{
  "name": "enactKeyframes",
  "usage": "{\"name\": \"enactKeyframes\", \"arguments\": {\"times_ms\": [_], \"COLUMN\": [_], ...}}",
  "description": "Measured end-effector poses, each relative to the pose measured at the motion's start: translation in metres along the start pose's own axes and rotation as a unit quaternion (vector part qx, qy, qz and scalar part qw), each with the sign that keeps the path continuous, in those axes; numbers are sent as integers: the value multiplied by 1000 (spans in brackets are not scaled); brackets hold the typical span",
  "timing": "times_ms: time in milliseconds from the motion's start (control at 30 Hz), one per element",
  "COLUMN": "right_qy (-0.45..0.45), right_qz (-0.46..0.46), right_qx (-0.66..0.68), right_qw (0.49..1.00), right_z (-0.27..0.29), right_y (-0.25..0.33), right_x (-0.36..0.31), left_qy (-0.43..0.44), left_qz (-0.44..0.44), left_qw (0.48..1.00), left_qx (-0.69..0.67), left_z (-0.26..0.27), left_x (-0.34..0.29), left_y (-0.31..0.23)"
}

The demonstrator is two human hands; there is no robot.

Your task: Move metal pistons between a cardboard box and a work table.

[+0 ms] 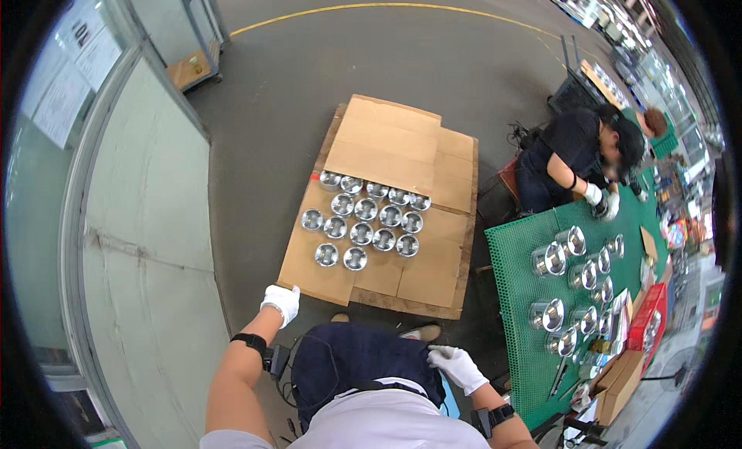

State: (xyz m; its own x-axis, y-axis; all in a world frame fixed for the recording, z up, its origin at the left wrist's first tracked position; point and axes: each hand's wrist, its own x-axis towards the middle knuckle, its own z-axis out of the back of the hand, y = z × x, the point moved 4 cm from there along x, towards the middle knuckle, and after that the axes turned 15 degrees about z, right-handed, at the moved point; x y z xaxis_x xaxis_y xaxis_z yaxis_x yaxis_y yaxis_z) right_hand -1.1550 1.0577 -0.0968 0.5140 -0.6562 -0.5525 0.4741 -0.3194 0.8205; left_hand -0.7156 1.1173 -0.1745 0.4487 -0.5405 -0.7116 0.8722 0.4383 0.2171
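Because the green surface (502, 273) at the wearer's two o'clock carries loose pistons (546, 315), a knock to it could roll or chip some. The board (410, 305) lies low at twelve o'clock; the wearer's shoe (424, 332) is just beside its near edge, so a careless step could jolt the load. A co-worker (560, 151) sits bent over at one o'clock, and a backward shift there might crowd the board. On it, the upper sheet (390, 140) meets or overlaps the far row of pistons; dragged, it could tip them. The lower card (317, 277) bears the other pistons (361, 233) in uneven rows and seems to jut past the board toward seven o'clock, so a tug there could slide them together. Of the hands, the left (280, 304) is at that corner, fingers partly curled; whether they grip it I cannot tell. The right (457, 365) is by the thigh at two o'clock, fingers bent, its grasp unclear. A thin cable (287, 393) below the left wrist might snag.
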Motion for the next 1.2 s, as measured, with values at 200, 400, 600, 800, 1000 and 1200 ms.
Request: {"name": "enactKeyframes", "arguments": {"times_ms": [200,400,600,800,1000,1200], "right_qy": [178,306,217,89,210,233], "right_qz": [-15,52,95,151,100,32], "right_qx": [-328,-515,-568,-413,-507,-532], "right_qw": [928,799,788,894,830,813], "right_z": [-51,-58,-74,-142,-251,-333], "right_y": [27,-9,16,80,57,-6], "right_x": [34,92,196,246,274,262], "left_qy": [87,95,154,164,71,-3], "left_qz": [17,147,132,197,158,111], "left_qw": [996,966,934,920,946,979], "left_qx": [-8,-188,-295,-295,-273,-172], "left_z": [-81,-85,-194,-191,-122,-35], "left_x": [-21,-103,-113,-84,-27,-10], "left_y": [94,109,141,245,363,476]}}
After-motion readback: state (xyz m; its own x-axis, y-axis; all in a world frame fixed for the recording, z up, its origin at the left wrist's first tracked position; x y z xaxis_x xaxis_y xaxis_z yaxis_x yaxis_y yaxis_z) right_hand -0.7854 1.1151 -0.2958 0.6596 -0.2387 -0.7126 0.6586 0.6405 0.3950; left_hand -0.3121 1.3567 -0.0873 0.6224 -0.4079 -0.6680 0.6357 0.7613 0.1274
